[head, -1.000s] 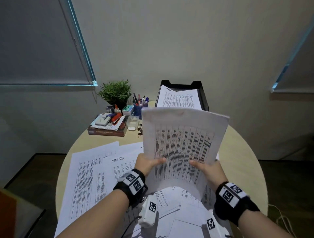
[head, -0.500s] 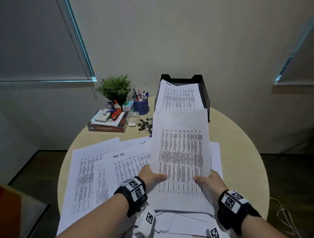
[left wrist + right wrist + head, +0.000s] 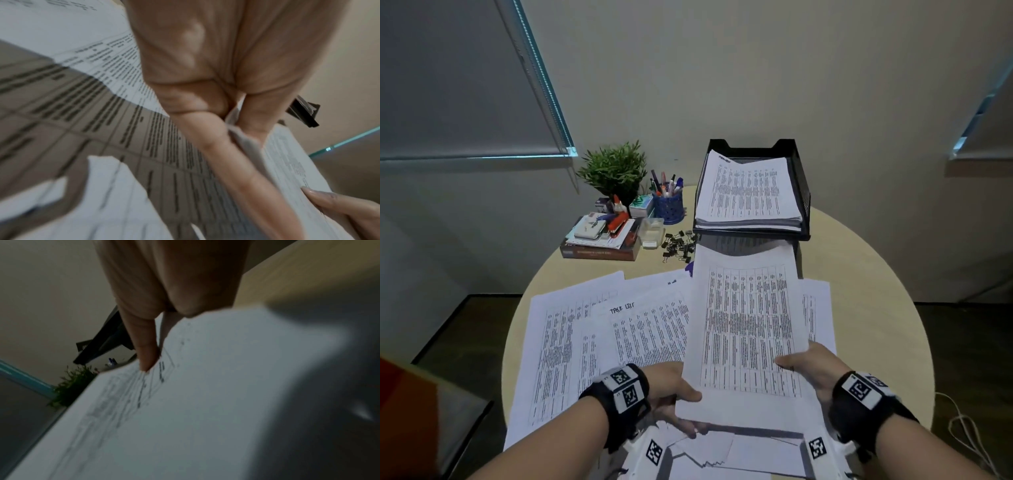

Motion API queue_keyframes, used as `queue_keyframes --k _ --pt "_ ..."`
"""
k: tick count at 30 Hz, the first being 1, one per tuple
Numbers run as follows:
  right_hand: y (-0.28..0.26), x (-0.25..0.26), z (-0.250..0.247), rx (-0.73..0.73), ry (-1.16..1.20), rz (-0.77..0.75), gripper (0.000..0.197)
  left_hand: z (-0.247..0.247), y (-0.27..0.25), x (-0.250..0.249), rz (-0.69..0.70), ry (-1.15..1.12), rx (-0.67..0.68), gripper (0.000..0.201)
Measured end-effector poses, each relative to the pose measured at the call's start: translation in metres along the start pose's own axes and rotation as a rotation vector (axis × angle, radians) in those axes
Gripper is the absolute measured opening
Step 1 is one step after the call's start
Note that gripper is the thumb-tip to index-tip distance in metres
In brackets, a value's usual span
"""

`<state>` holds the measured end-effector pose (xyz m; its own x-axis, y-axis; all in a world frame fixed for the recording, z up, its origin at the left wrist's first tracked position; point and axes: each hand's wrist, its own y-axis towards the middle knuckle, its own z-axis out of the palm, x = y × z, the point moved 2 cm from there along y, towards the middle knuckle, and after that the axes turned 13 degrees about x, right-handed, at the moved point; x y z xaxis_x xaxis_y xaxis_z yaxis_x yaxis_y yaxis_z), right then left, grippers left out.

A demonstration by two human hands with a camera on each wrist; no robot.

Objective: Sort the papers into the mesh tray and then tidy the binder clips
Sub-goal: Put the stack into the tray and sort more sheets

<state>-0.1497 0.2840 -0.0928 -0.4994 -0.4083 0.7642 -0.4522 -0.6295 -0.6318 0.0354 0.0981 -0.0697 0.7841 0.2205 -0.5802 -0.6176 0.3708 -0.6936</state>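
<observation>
Both hands hold one printed sheet (image 3: 748, 318) just above the table, its far edge near the black mesh tray (image 3: 803, 192). My left hand (image 3: 674, 394) pinches the sheet's near-left edge, thumb on top; the left wrist view shows the paper (image 3: 242, 141) caught between thumb and fingers. My right hand (image 3: 804, 366) grips the near-right edge, thumb on the print. The tray holds a stack of printed papers (image 3: 748, 188). More loose sheets (image 3: 599, 329) lie spread over the table's left and middle. A pile of black binder clips (image 3: 678, 245) lies left of the tray's front.
At the back left stand a potted plant (image 3: 616, 171), a blue pen cup (image 3: 667, 205), and a book (image 3: 601, 251) stacked with a stapler and small items. A small clear box (image 3: 652, 233) sits beside the clips. The round table's (image 3: 873, 308) right part shows bare wood.
The held sheet went from upright before me to lying nearly flat and low, and it moved forward toward the tray. Both hands kept their grip.
</observation>
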Motion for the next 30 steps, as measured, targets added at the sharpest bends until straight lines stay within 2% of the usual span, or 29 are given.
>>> queue_keyframes --k 2,3,6,7,10,13,17,20,23,27,30 --pt "0.021 0.004 -0.012 0.018 0.048 -0.036 0.105 -0.011 0.003 -0.005 0.061 -0.015 -0.109 0.03" --pt "0.024 0.011 -0.012 0.041 0.064 -0.031 0.098 -0.017 0.006 -0.009 0.087 -0.004 -0.147 0.033" --pt "0.018 0.041 -0.006 0.086 0.076 -0.075 0.047 -0.027 0.009 -0.028 0.116 0.027 -0.253 0.041" --pt "0.019 0.048 -0.007 0.108 0.066 -0.089 0.041 -0.032 0.011 -0.034 0.124 0.022 -0.271 0.043" --pt "0.016 0.058 -0.004 0.266 0.098 -0.056 0.038 -0.043 0.016 -0.058 0.13 0.01 -0.315 0.044" --pt "0.022 0.063 -0.006 0.336 0.123 0.031 0.039 -0.054 0.022 -0.086 0.15 -0.003 -0.402 0.044" --pt "0.051 0.081 -0.014 0.24 0.251 -0.08 0.044 -0.073 0.034 -0.121 0.284 -0.134 -0.419 0.035" --pt "0.077 0.096 -0.02 0.122 0.338 -0.156 0.037 -0.095 0.05 -0.146 0.344 -0.209 -0.44 0.03" --pt "0.099 0.112 -0.023 0.018 0.398 -0.211 0.025 -0.119 0.067 -0.167 0.38 -0.217 -0.539 0.02" --pt "0.128 0.12 -0.025 -0.118 0.424 -0.236 0.011 -0.149 0.088 -0.185 0.417 -0.184 -0.737 0.044" --pt "0.149 0.115 -0.029 -0.227 0.305 -0.196 0.007 -0.155 0.095 -0.188 0.398 -0.198 -0.841 0.043"
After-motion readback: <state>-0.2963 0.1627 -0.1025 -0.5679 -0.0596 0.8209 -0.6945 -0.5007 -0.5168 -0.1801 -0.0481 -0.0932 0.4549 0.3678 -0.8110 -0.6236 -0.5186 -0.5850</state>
